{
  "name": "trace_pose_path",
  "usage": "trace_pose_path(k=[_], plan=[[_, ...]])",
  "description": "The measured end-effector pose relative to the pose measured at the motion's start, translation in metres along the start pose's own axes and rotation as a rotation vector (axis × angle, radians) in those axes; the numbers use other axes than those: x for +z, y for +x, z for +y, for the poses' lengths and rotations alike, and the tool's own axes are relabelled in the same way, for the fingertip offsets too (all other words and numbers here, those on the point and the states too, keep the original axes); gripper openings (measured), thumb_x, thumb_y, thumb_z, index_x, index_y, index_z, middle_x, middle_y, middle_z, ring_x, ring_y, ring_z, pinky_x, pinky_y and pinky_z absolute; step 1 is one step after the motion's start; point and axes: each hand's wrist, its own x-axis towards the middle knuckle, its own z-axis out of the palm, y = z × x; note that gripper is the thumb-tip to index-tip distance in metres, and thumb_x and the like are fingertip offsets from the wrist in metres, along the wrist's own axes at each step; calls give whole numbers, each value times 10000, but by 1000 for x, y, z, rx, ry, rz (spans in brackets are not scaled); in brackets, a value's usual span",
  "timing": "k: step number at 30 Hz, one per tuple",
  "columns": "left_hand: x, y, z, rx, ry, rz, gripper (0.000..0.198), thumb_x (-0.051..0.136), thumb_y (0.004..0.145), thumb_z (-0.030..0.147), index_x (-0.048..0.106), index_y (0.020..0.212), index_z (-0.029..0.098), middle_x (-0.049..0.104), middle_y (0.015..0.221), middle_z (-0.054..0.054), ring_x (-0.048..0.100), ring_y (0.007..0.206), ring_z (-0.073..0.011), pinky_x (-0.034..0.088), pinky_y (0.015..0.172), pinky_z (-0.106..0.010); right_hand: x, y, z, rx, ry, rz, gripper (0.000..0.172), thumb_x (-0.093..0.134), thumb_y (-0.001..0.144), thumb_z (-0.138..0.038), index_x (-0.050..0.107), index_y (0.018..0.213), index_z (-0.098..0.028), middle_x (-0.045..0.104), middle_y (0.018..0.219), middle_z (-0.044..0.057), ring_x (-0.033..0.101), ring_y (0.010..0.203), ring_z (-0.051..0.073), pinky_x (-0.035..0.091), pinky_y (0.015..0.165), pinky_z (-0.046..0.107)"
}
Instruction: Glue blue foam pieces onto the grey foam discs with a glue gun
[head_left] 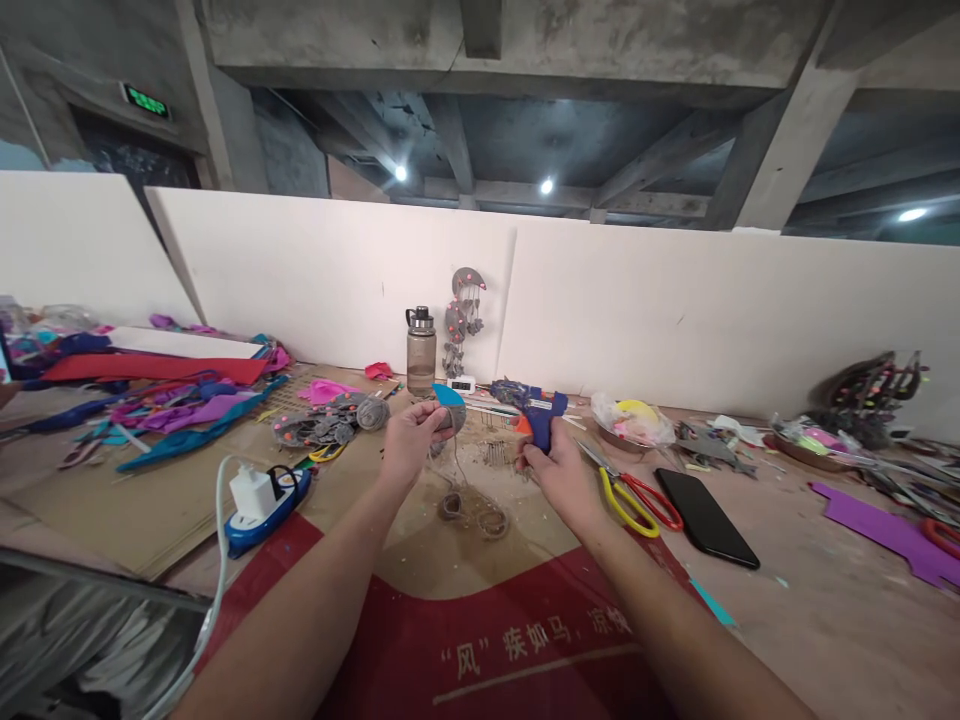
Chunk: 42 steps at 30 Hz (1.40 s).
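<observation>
My left hand (414,445) is closed on a blue crescent-like piece (448,395), whose lower part is covered in grey yarn. From it a strand of yarn (491,522) trails down and lies in loose loops on the cardboard (420,570). My right hand (559,470) grips a blue glue gun (541,408) with an orange part near the handle. Its front end points left toward the blue piece, apart from it. Between the hands, a group of thin metal pins (495,453) is on the board. Just right of my right hand are scissors (634,500) with yellow and red handles.
A black phone (707,518) lies at right. A blue power strip (268,512) with a white plug and cable sits at left. Behind are a bottle (421,350), a grey hanging ornament (466,310) and white panels (337,270). Felt scraps (202,405) cover the far left.
</observation>
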Motion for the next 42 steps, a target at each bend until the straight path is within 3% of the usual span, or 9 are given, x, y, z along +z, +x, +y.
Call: trace_pose_path(k=[3, 10, 25, 34, 42], plan=[[-1, 1, -3, 7, -9, -13, 408, 805, 550, 463, 681, 758, 135, 682, 788, -26, 633, 726, -149, 584, 741, -344, 13, -10, -17, 1, 136, -100, 372, 487, 811, -290, 482, 1176, -220, 666, 850, 25, 595, 646, 168, 497, 635, 299], [0, 3, -5, 13, 33, 22, 415, 809, 528, 472, 685, 744, 141, 679, 765, -22, 626, 715, -156, 585, 744, -371, 22, -14, -2, -121, -61, -85, 279, 483, 876, -296, 522, 1146, -231, 668, 1044, 73, 610, 968, 230, 463, 891, 384], [4, -1, -2, 27, 128, 24, 234, 752, 632, 352, 695, 724, 145, 684, 747, -22, 639, 686, -155, 585, 726, -367, 26, -16, -4, -131, -142, -97, 230, 468, 882, -293, 552, 1071, -193, 671, 979, 74, 612, 885, 211, 478, 831, 366], [1, 1, -8, 117, 191, 40, 257, 727, 661, 382, 707, 756, 144, 689, 756, -28, 633, 678, -155, 592, 714, -361, 27, -18, -4, -141, -203, -71, 272, 457, 885, -293, 542, 1122, -192, 672, 1013, 88, 613, 903, 225, 474, 830, 376], [2, -1, -4, 109, 202, 36, 270, 743, 650, 395, 707, 740, 143, 685, 727, -31, 629, 654, -155, 591, 709, -361, 27, -18, -5, -139, -243, -73, 292, 437, 895, -319, 535, 1134, -183, 659, 1064, 110, 605, 946, 242, 464, 860, 399]])
